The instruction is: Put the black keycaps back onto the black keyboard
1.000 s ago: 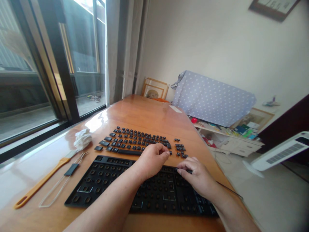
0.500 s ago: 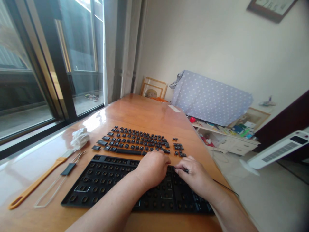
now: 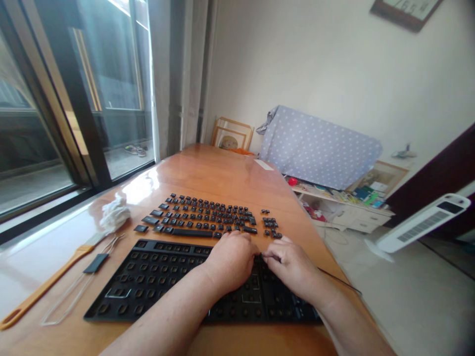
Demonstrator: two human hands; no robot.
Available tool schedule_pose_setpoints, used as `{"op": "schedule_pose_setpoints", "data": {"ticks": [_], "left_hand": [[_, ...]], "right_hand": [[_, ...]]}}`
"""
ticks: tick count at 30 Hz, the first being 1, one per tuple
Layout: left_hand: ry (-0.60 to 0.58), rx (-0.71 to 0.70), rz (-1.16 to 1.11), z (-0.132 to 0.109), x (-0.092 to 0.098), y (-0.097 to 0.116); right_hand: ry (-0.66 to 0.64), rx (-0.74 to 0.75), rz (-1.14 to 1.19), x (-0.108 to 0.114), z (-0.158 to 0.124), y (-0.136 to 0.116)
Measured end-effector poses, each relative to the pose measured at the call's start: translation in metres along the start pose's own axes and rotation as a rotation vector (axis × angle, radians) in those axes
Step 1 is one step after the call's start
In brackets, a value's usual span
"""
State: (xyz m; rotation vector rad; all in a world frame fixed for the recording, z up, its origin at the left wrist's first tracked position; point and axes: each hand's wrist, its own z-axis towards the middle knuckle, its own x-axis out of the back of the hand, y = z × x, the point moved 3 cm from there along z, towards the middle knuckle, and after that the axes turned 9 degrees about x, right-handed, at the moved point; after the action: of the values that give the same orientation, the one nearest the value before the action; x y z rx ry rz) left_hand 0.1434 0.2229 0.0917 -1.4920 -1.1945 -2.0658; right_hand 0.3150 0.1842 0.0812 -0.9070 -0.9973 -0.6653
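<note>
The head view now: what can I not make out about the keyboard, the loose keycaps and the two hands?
Keyboard, head view: its middle is hidden by the left hand and forearm.
Left hand's grip, head view: whether it holds something is hidden by the hand's own back.
Right hand, head view: too blurred to tell whether its fingers pinch something.
Loose keycaps, head view: printed marks too small to read.

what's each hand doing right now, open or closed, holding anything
Left hand: fingers curled over the keyboard, fingertips mostly hidden; can't tell its grip.
Right hand: closed, thumb and finger pinched; can't tell if anything's held.
</note>
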Motion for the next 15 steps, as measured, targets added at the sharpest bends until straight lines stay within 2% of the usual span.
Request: {"op": "schedule_pose_setpoints", "data": {"ticks": [5,10,15], "left_hand": [[-0.018,0.024,0.043,0.0,0.002,0.001],[-0.012,0.028,0.076,-0.003,0.005,0.003],[-0.005,0.018,0.085,-0.004,0.004,0.003]], "right_hand": [[0.037,-0.033,0.029,-0.002,-0.003,0.001],[0.13,-0.1,0.014,0.005,-0.012,0.009],[0.093,-0.06,0.012,0.01,-0.017,0.002]]}}
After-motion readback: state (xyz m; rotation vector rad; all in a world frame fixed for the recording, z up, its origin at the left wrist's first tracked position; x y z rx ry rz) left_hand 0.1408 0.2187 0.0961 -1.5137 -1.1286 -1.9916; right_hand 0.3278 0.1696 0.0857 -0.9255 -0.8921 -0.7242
